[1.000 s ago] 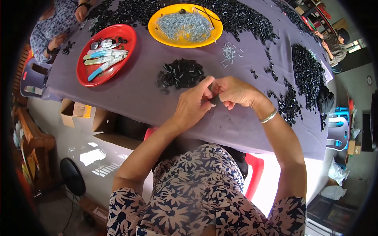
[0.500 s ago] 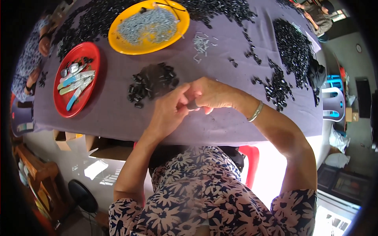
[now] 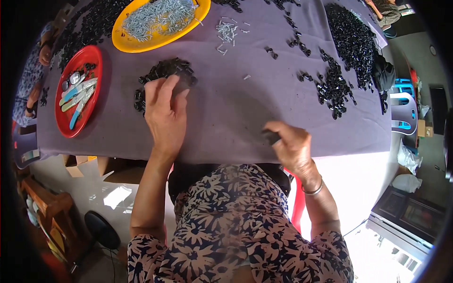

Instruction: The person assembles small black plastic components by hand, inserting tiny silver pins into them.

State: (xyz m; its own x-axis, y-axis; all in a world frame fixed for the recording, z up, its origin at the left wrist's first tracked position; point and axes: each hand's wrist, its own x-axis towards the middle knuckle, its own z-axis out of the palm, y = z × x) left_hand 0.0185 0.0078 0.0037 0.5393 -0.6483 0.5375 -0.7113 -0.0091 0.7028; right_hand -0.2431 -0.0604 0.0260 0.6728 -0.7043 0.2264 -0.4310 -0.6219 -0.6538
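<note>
My left hand (image 3: 164,106) reaches over the near side of a heap of small black plastic pieces (image 3: 163,70) on the cloth. Its fingers are apart, and I see nothing held in them; some of the heap is hidden behind them. Low on the right, above the table's near edge, my right hand (image 3: 293,146) is closed on a small black piece (image 3: 272,137). Motion blurs that piece, so its exact kind does not show. One silver screw (image 3: 247,77) lies alone on the cloth, ahead of and between my hands.
A yellow plate (image 3: 121,43) of silver screws stands at the far left, with loose screws (image 3: 227,32) beside it. A red tray (image 3: 96,101) holds wrapped, coloured-handled tools. More black pieces (image 3: 334,89) lie along the right. Someone in a patterned garment (image 3: 26,85) is at the left edge.
My hands were together in front of me and have parted. The left went forward to the heap of black pieces; the right moved right and nearer with a small piece.
</note>
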